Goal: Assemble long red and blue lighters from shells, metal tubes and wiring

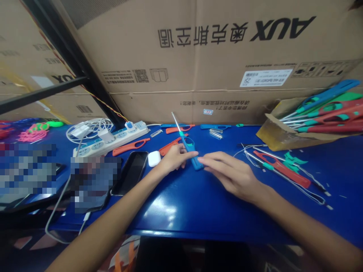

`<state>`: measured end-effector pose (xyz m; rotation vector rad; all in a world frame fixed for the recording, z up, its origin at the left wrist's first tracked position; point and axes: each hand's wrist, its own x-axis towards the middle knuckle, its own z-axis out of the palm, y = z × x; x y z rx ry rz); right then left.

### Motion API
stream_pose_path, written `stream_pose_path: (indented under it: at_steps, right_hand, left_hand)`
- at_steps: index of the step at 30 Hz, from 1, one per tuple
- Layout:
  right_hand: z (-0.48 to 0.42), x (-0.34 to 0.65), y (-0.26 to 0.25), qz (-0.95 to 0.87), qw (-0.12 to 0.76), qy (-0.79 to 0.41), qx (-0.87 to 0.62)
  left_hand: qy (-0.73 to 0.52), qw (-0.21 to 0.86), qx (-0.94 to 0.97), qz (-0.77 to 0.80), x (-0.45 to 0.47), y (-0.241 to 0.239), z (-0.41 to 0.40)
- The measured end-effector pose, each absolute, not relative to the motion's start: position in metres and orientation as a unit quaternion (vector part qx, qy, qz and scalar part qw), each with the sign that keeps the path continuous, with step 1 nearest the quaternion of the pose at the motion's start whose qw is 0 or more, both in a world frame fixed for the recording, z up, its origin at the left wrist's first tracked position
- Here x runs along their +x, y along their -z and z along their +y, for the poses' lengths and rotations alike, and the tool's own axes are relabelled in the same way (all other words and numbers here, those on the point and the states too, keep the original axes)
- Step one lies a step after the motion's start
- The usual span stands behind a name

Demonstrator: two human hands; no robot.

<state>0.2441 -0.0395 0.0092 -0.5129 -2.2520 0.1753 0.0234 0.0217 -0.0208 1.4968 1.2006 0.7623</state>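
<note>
At the far left of the blue surface (198,219) lies a pink and green tangle (35,132), then a loose coil of white cable (93,128) behind a white power strip (121,136) with plugs in it. A red lighter body (131,146) lies in front of the strip's right part, and nearer the front edge a dark phone (129,173) sits beside a pixelated device (95,185). A small white case (154,159) is close to the left forearm, crowding that side.

The left hand (175,155) holds a blue lighter (185,140) — tilted, its metal tube pointing up and away — between thumb and fingers, and partly hides another red piece (168,145) behind it. Small clear tubes (216,133) lie farther back. The right hand (231,173) has its fingers drawn narrow at the lighter's lower end; whether they pinch it cannot be told.

Right of that hand, metal rods with thin wires (279,173) lie around a red casing (286,172) — just in front of an open carton (279,139) full of lighters (331,113).
</note>
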Motion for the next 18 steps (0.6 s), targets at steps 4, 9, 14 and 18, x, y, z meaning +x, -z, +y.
stream_pose_path:
  at_steps: [4,9,14,18]
  right_hand:
    - [-0.0398,0.2431,-0.0082,-0.881,0.421,-0.043,-0.211]
    - [-0.0384,0.246,-0.0102,-0.874,0.436,-0.053,-0.209]
    - [-0.0351,0.2471,-0.0108,-0.853,0.469,-0.013,-0.229]
    - [-0.0342,0.2452,-0.0102,-0.878,0.42,-0.067,-0.219]
  left_hand:
    - [-0.32,0.514,0.626,0.491,0.0237,0.0219,0.0223]
    - [-0.314,0.52,0.624,0.491,0.0229,0.0242,0.0246]
    - [-0.301,0.509,0.627,0.507,0.024,0.0213,0.0233]
    - [-0.3,0.507,0.626,0.511,0.025,0.0181,0.0211]
